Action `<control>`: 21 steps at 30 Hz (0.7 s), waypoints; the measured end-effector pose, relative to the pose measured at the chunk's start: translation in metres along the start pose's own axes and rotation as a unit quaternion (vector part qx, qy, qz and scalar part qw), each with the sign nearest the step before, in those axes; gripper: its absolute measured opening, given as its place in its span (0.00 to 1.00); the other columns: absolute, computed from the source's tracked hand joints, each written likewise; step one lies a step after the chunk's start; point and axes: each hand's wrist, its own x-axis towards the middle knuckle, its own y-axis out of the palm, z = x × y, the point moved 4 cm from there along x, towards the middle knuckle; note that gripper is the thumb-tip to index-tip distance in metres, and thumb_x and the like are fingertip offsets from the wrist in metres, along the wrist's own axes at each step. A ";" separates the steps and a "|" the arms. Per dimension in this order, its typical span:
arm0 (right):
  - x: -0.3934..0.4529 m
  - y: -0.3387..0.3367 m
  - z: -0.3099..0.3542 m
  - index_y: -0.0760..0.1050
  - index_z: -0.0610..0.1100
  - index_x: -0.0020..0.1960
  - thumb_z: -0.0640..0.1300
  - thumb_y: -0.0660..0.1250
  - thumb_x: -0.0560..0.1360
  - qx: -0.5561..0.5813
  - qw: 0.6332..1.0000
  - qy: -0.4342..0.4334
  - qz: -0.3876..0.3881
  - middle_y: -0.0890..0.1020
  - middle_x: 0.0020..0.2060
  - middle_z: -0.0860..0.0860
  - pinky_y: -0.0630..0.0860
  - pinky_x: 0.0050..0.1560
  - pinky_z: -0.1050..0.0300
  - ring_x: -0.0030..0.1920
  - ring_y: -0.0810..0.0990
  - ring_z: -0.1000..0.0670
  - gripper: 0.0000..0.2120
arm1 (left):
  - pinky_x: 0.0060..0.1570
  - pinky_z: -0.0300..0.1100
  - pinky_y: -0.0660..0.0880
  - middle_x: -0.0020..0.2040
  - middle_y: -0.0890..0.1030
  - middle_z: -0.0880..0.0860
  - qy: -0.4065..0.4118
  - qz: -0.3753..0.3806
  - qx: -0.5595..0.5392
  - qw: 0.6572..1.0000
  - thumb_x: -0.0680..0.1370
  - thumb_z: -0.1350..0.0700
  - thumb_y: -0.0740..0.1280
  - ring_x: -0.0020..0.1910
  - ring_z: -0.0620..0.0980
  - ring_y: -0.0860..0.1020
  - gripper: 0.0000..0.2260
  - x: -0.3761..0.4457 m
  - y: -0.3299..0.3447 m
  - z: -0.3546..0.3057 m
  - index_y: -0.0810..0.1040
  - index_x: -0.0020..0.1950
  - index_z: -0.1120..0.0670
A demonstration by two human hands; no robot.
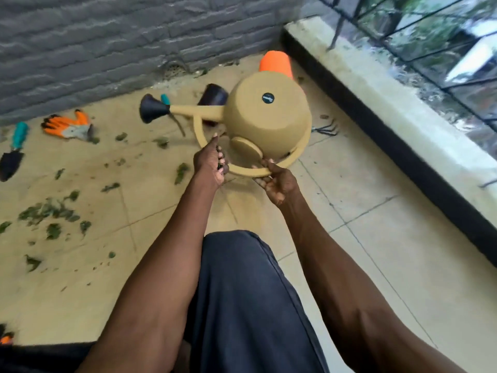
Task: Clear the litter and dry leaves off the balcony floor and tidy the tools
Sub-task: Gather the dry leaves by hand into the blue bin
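Knee: my leg in dark trousers [250,305] fills the bottom of the view, between my 2 forearms.
Left hand: my left hand [209,162] curls round the left side of the ring handle, fingers wrapped over it.
Right hand: my right hand [274,181] pinches the lower right of the same ring, thumb on top, fingers beneath.
Watering can: the tan watering can [269,114] hangs off the floor, tipped so its base with a round black sticker faces me; the spout with its black rose points left.
Pots: an orange pot [277,63] shows just behind the can, a dark pot [215,95] beside the spout.
Hand rake: a small rake [326,129] lies on the tiles right of the can.
Gloves: orange-and-grey gloves [68,126] lie near the grey wall.
Trowel: a teal-handled trowel [13,152] lies at the far left.
Leaves: green leaf scraps [48,211] are scattered across the tiles left of my arms.
Floor: beige tiled floor [363,211], bounded on the right by a raised ledge [390,103].
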 end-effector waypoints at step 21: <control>-0.077 -0.174 0.105 0.75 0.41 0.50 0.34 0.62 0.79 0.213 0.931 -0.142 -0.261 0.80 0.49 0.45 0.72 0.59 0.46 0.65 0.76 0.42 0.05 | 0.18 0.35 0.57 0.27 0.66 0.47 -0.159 0.142 0.203 0.956 0.78 0.48 0.68 0.22 0.42 0.61 0.14 -0.030 0.159 0.123 0.72 0.36 0.51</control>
